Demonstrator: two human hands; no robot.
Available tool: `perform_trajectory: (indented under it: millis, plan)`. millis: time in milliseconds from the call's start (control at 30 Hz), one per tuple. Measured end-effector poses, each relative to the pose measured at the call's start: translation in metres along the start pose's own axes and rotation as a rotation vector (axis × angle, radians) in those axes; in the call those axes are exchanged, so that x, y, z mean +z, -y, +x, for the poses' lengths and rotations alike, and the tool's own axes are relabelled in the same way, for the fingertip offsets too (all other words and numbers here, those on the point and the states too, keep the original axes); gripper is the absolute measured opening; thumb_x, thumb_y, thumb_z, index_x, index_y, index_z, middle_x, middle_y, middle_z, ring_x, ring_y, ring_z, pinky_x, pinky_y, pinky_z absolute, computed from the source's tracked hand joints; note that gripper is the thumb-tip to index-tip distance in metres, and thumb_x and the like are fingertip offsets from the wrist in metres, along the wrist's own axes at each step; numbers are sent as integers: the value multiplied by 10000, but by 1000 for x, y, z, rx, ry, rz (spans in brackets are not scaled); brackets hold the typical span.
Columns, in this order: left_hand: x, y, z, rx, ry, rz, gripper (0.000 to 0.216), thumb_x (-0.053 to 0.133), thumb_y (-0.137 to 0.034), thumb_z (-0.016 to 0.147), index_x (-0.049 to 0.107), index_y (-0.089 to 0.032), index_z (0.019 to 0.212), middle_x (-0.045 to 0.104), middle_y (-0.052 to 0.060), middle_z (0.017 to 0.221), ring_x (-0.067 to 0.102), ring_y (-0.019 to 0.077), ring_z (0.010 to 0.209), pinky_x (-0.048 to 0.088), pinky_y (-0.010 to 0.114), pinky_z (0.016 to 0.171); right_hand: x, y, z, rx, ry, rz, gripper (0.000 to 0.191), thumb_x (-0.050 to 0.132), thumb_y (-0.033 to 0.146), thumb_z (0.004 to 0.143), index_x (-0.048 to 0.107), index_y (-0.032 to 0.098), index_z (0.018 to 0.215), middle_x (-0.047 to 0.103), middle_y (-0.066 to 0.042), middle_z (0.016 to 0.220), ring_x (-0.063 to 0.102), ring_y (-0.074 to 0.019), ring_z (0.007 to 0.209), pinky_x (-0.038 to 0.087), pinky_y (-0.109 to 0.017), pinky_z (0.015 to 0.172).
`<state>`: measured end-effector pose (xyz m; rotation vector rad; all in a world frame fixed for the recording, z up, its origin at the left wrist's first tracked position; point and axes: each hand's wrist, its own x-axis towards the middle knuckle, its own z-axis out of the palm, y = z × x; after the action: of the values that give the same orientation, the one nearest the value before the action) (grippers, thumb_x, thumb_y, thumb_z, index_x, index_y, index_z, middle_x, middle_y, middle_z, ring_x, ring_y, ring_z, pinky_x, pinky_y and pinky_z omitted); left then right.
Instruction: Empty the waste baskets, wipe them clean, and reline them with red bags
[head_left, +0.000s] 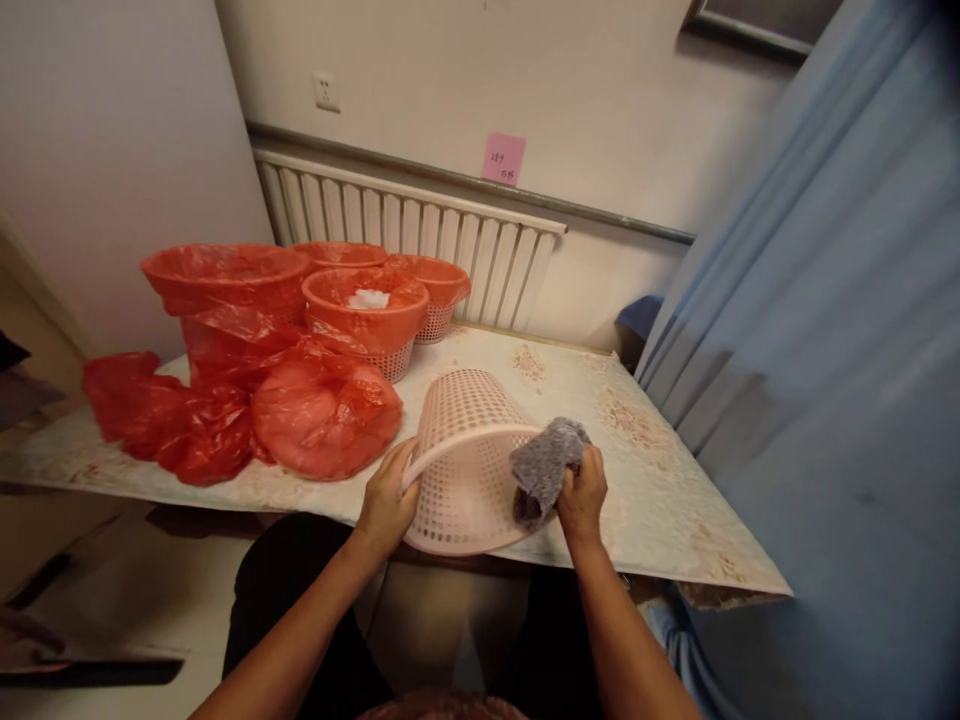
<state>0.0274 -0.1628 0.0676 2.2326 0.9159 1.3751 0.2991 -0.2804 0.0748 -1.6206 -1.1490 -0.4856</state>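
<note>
A pale pink plastic wastebasket (469, 400) with a perforated wall lies tilted on its side, its mouth facing me at the table's front edge. My left hand (388, 500) grips the rim at the left, thumb toward the opening. In my right hand (583, 495) a grey cloth (551, 465) is bunched and rests against the right side of the rim. The fingertips of that hand are partly covered by the cloth.
On the left of the table (622, 510) stand several wastebaskets (367, 320) lined with red bags. Crumpled red plastic bags (326, 415) lie before them. A radiator (420, 225) runs along the wall behind, and a blue curtain (810, 330) hangs at the right.
</note>
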Motion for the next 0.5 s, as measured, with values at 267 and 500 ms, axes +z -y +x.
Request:
perform_trajectory:
  millis: [267,500]
  plan:
    - [16,-21,13,146,122,-72,643,394,0,709,505,-158,1322,528,126,1373,471,227,1302,376,472,1121,-23,40,47,-296,264,-47,293,424,135,810,577,204,1050,564,-72,1066,512,-227,1048,440,-406,931]
    - [14,-7,-2,105,119,-89,675,386,2,708,478,-173,1353,497,116,1406,442,222,1328,356,475,1133,-13,-5,14,-140,164,42,274,391,183,833,554,202,1053,560,-68,1038,510,-220,1044,437,-424,931]
